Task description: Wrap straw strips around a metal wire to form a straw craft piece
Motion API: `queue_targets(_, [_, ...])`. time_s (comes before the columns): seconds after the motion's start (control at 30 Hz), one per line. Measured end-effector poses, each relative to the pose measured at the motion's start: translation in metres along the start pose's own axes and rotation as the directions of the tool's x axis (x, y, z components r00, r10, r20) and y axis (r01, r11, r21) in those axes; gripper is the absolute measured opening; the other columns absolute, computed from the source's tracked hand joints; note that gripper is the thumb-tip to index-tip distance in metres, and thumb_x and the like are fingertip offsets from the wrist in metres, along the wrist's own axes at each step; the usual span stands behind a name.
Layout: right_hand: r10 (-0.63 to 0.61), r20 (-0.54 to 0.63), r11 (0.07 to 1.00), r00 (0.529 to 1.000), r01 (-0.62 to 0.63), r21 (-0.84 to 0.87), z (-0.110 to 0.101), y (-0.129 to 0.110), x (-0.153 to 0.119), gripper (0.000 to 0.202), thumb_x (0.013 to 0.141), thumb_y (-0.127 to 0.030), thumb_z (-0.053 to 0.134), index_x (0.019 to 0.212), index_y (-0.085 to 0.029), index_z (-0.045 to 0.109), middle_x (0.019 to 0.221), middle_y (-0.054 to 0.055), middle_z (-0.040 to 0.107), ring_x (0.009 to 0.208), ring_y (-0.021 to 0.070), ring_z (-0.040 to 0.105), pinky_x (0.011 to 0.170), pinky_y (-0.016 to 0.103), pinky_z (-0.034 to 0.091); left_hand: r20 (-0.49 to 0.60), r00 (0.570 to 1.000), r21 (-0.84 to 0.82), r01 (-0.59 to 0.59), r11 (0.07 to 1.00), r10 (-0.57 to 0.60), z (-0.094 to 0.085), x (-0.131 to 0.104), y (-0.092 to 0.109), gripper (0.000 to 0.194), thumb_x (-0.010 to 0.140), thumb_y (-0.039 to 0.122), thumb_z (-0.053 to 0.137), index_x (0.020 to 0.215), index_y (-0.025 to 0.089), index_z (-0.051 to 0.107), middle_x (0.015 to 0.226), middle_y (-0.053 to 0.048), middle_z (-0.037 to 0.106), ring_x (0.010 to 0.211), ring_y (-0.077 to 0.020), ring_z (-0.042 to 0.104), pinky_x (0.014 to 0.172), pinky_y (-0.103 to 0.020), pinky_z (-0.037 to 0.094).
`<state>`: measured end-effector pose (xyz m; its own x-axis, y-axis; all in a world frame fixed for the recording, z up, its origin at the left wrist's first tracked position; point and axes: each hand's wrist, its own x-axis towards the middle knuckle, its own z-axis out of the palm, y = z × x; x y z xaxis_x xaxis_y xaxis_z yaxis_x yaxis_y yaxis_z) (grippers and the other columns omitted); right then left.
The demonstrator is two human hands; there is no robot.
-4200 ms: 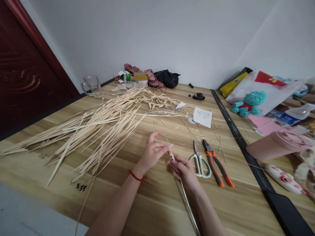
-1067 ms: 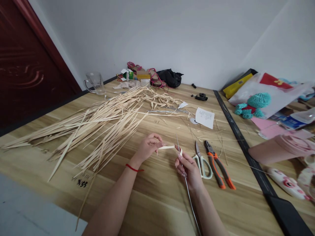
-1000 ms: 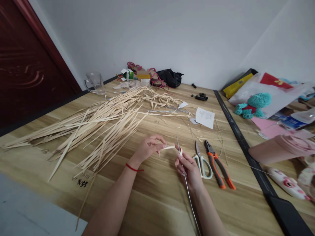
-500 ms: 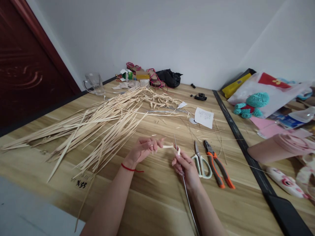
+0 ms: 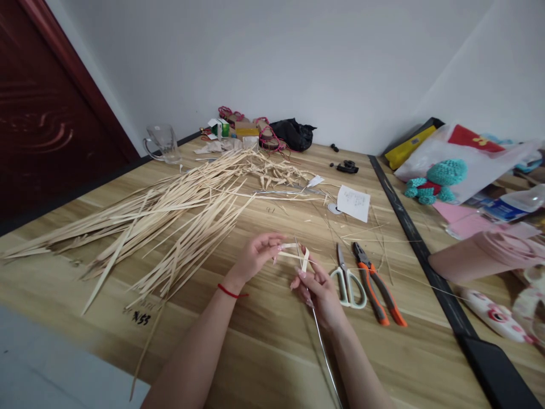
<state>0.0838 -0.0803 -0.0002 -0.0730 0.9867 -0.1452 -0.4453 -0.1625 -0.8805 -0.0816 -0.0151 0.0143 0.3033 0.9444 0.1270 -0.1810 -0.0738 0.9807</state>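
My left hand (image 5: 260,255) pinches a pale, flat strip (image 5: 305,260) that looks like bamboo or straw, and the strip runs across to my right hand. My right hand (image 5: 318,291) is closed around a thin metal wire (image 5: 320,335) and the folded part of the strip. The wire's tip sticks up past my right fingers, with the strip looped by it, and its long end trails down toward me. Scissors (image 5: 348,284) with white handles lie just right of my right hand. Beside them are pliers (image 5: 377,284) with orange and grey handles.
Piles of loose pale strips (image 5: 187,250) cover the table's left side. Braided pieces (image 5: 276,172) lie behind them. A glass mug (image 5: 164,145), a paper note (image 5: 353,203), a teal crocheted toy (image 5: 443,176) and a pink roll (image 5: 481,255) stand around the table.
My left hand has moved slightly right and up, nearer my right hand. The strip, straight between my hands before, now bends back in a loop around the wire's tip.
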Motion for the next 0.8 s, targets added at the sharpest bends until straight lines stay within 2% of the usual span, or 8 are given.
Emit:
queue_targets(0.1, [0.022, 0.032, 1.0, 0.999, -0.023, 0.016, 0.0, -0.005, -0.002, 0.07, 0.072, -0.034, 0.069, 0.134, -0.022, 0.038, 0.059, 0.0, 0.064, 0.036, 0.0048, 0.028, 0.035, 0.017, 0.016, -0.085, 0.996, -0.047, -0.031, 0.998, 0.027, -0.001, 0.002, -0.002, 0.032, 0.074, 0.024, 0.064, 0.104, 0.017, 0.064, 0.082, -0.005, 0.066, 0.073, -0.0149, 0.057, 0.057, -0.022, 0.042])
queue_targets(0.2, [0.033, 0.05, 0.999, 0.998, -0.034, 0.01, 0.0, -0.008, -0.004, 0.073, 0.072, -0.035, 0.069, 0.136, -0.024, 0.036, 0.061, 0.0, 0.064, 0.036, 0.0052, 0.028, 0.034, 0.017, 0.016, -0.166, 0.985, -0.069, -0.056, 0.996, 0.044, -0.002, 0.003, -0.003, 0.028, 0.072, 0.023, 0.065, 0.1, 0.017, 0.065, 0.064, 0.0, 0.061, 0.077, -0.0162, 0.059, 0.066, -0.025, 0.044])
queue_targets(0.3, [0.026, 0.041, 1.0, 0.999, -0.026, -0.009, 0.002, -0.006, -0.003, 0.078, 0.07, -0.035, 0.07, 0.137, -0.022, 0.034, 0.06, 0.001, 0.064, 0.036, 0.0054, 0.028, 0.034, 0.018, 0.017, -0.197, 0.979, -0.105, -0.077, 0.991, 0.055, -0.004, 0.004, -0.003, 0.027, 0.071, 0.021, 0.065, 0.097, 0.018, 0.067, 0.049, 0.004, 0.051, 0.085, -0.0187, 0.06, 0.077, -0.028, 0.044])
queue_targets(0.4, [0.01, 0.027, 1.0, 1.0, -0.009, -0.025, 0.002, -0.002, -0.002, 0.081, 0.068, -0.037, 0.072, 0.138, -0.02, 0.033, 0.058, 0.001, 0.065, 0.035, 0.0052, 0.028, 0.033, 0.018, 0.018, -0.214, 0.976, -0.114, -0.075, 0.991, 0.049, -0.007, 0.005, -0.003, 0.025, 0.071, 0.02, 0.063, 0.096, 0.018, 0.067, 0.049, 0.004, 0.048, 0.087, -0.0194, 0.06, 0.074, -0.027, 0.044])
queue_targets(0.6, [-0.025, 0.032, 0.992, 0.999, 0.029, -0.121, -0.001, 0.006, 0.0, 0.083, 0.07, -0.039, 0.07, 0.14, -0.018, 0.03, 0.057, 0.0, 0.065, 0.034, 0.005, 0.032, 0.033, 0.018, 0.021, -0.187, 0.98, -0.06, -0.081, 0.995, 0.068, -0.011, 0.004, -0.005, 0.025, 0.072, 0.02, 0.062, 0.096, 0.017, 0.067, 0.056, 0.003, 0.052, 0.076, -0.0153, 0.058, 0.064, -0.023, 0.043])
queue_targets(0.73, [-0.053, 0.019, 0.984, 0.998, 0.056, -0.17, -0.003, 0.01, 0.0, 0.083, 0.072, -0.037, 0.07, 0.141, -0.019, 0.027, 0.059, 0.001, 0.066, 0.034, 0.0052, 0.034, 0.033, 0.017, 0.024, -0.112, 0.993, 0.029, -0.029, 0.999, 0.032, -0.008, 0.002, -0.003, 0.026, 0.073, 0.023, 0.061, 0.098, 0.016, 0.066, 0.072, 0.0, 0.061, 0.058, -0.009, 0.051, 0.054, -0.021, 0.04])
queue_targets(0.8, [-0.051, 0.019, 0.981, 0.999, 0.054, -0.188, -0.003, 0.011, -0.001, 0.084, 0.072, -0.037, 0.069, 0.141, -0.02, 0.026, 0.061, 0.001, 0.066, 0.034, 0.0054, 0.035, 0.033, 0.017, 0.025, -0.066, 0.998, 0.063, -0.001, 0.998, 0.005, -0.004, 0.001, -0.001, 0.03, 0.073, 0.024, 0.062, 0.102, 0.017, 0.065, 0.073, -0.001, 0.062, 0.056, -0.0084, 0.05, 0.053, -0.021, 0.04])
